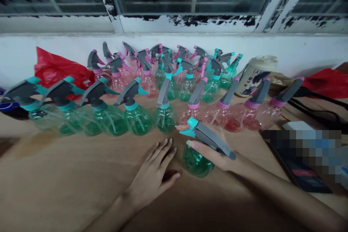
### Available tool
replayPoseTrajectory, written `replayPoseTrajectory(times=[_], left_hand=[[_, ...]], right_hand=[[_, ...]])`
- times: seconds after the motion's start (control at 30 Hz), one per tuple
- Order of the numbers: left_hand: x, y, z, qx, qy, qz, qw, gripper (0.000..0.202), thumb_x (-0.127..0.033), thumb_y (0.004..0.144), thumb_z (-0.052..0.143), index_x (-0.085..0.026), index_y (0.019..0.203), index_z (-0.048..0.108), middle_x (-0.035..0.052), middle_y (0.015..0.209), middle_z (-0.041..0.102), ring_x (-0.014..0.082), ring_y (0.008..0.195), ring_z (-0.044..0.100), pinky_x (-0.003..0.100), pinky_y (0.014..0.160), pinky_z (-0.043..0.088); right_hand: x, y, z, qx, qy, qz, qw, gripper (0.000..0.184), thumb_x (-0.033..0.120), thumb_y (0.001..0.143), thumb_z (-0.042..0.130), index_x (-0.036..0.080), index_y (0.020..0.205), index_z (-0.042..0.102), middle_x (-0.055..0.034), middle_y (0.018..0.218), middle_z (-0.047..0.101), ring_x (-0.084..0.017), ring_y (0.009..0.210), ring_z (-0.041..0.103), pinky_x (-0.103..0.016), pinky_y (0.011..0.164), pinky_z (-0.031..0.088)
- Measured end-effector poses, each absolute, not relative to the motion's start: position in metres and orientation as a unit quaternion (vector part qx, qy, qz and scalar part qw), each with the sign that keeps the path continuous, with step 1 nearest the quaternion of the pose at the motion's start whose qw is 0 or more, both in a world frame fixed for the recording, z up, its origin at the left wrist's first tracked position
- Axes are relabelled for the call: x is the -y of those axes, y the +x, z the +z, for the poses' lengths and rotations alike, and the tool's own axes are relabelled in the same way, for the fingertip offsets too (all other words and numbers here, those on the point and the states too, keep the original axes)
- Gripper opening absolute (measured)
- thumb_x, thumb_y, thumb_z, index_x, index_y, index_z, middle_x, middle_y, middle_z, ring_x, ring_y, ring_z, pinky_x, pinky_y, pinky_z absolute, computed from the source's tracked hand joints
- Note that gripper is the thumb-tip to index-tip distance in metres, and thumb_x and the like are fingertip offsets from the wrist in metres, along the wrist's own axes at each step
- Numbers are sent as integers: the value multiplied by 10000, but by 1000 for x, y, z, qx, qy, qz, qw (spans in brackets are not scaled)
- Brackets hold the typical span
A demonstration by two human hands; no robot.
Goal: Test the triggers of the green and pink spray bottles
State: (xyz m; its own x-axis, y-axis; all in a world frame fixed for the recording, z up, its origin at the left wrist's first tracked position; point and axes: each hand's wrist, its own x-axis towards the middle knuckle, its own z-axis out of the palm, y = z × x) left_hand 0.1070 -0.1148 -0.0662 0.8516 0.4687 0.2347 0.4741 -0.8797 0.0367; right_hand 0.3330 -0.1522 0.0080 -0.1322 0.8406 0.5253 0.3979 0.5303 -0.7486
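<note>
My right hand (214, 152) is wrapped round the neck of a green spray bottle (197, 165) with a grey and teal trigger head, its nozzle pointing left. The bottle is at the table surface; whether it rests there I cannot tell. To its left, my left hand (153, 172) lies flat on the wooden table (67, 185), fingers stretched out and holding nothing. Just beyond the hands stands a front row of spray bottles: several green ones (138, 121) on the left and several pink ones (233, 119) on the right.
More pink and green spray bottles (148, 83) crowd behind the row, near the wall. A red plastic bag (59, 67) lies at back left, another red bag (328, 83) at back right. A cream cup (254, 76) stands beside them. A dark phone (301, 174) lies at right.
</note>
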Motion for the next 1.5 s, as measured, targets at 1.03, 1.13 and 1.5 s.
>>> replayPoseTrajectory(times=[1.03,1.13,1.5], left_hand=[[115,108,-65,252,-962,-106,-16,618,-440,911,539,-133,1423,378,151,1487,420,292,1382,369,487,1095,380],[115,108,-65,251,-961,-113,-18,615,-433,908,546,-131,1419,385,155,1491,412,299,1387,359,484,1100,375],[114,107,-65,252,-958,-129,-39,616,-430,905,541,-154,1430,375,144,1506,392,301,1389,355,495,1107,363]], right_hand=[[156,330,14,692,-445,249,511,85,226,864,586,220,919,652,-11,829,666,-168,769,646,-305,695,525],[156,332,14,699,-443,243,506,53,233,864,585,211,831,621,15,734,617,-137,662,611,-273,612,500],[155,333,7,693,-424,264,520,293,268,866,607,244,1154,656,-38,963,708,-219,956,670,-364,854,534]])
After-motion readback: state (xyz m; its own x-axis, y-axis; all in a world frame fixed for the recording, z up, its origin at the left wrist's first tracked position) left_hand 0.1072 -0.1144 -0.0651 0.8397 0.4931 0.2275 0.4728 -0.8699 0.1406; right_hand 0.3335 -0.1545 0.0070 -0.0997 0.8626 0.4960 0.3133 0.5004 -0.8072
